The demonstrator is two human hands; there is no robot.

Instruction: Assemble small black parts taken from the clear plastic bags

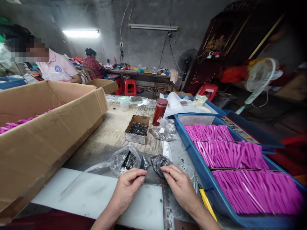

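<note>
My left hand (128,187) hovers over the front of the table, its thumb and forefinger pinched together. Whatever is between those fingertips is too small or hidden to name. Just behind it lies a clear plastic bag (115,161) with small black parts (129,160) inside. My right hand (179,185) has its fingers drawn together at the near edge of a dark plastic bag (157,162). I cannot tell what, if anything, those fingers hold. Under the left forearm is a white board (146,204). A yellow-handled tool (206,204) lies right of the right hand.
A big cardboard box (59,127) fills the left side. On the right, a blue crate (194,166) holds rows of magenta plastic pieces (254,188). Farther back stand a small carton (135,138) of dark pins and a red canister (160,111). Two people sit beyond.
</note>
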